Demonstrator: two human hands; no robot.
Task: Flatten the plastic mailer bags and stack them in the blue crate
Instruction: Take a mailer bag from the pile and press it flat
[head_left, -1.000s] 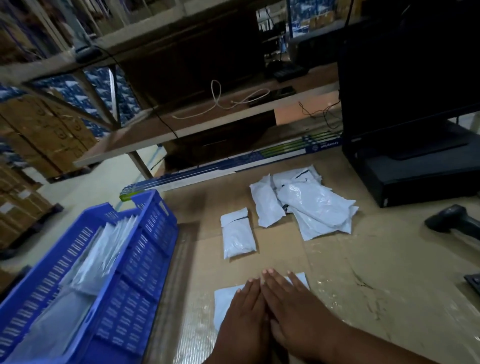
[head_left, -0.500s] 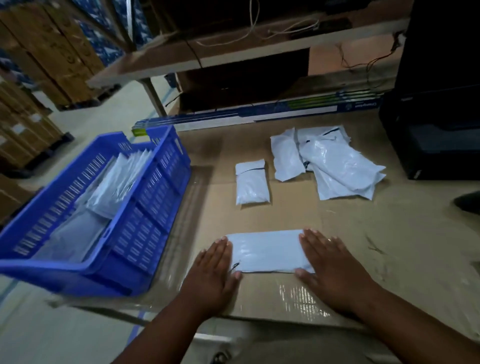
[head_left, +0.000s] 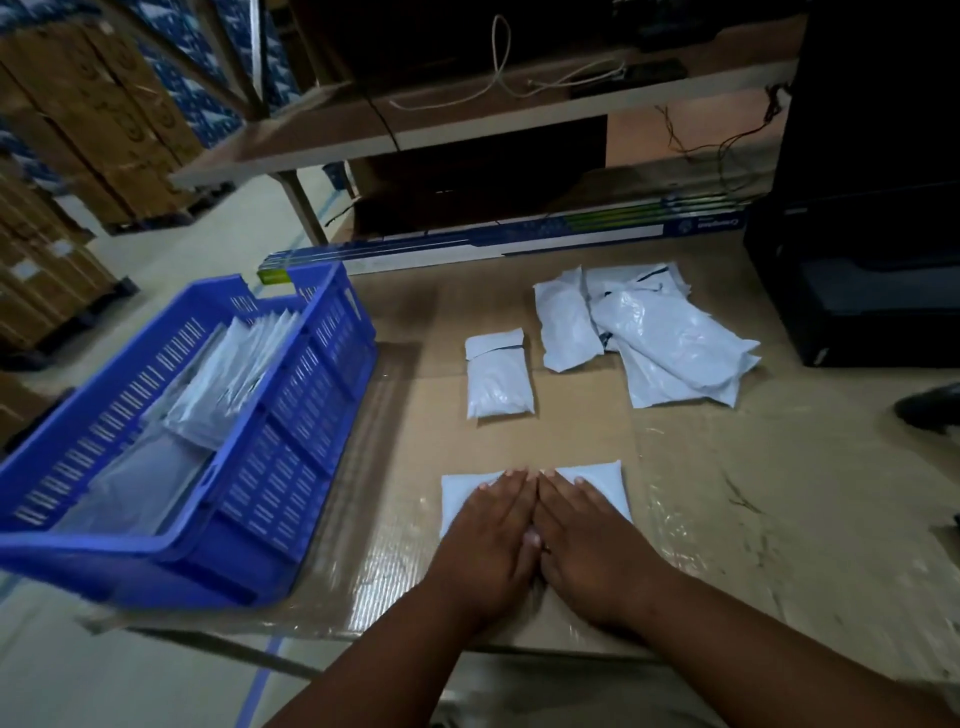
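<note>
A white plastic mailer bag (head_left: 602, 480) lies flat on the cardboard-covered table near the front edge. My left hand (head_left: 485, 540) and my right hand (head_left: 587, 540) rest palm-down on it, side by side, index fingers touching at the bag's middle, fingers straight. Only the bag's left and right ends show. A puffy single mailer (head_left: 497, 375) lies farther back. A loose heap of several crumpled mailers (head_left: 660, 332) sits at the back right. The blue crate (head_left: 291, 457) stands at the table's left edge with flat mailers (head_left: 228, 374) leaning inside.
A black machine (head_left: 852, 291) stands at the right rear, a dark handheld object (head_left: 930, 410) at the right edge. A long printed box (head_left: 519, 244) lies along the back under a wooden shelf (head_left: 415, 130). Cardboard cartons (head_left: 93, 135) are stacked on the floor at left.
My hands were together, spread to the bag's two ends half a second ago, and have come back together at its middle. The camera view has shifted.
</note>
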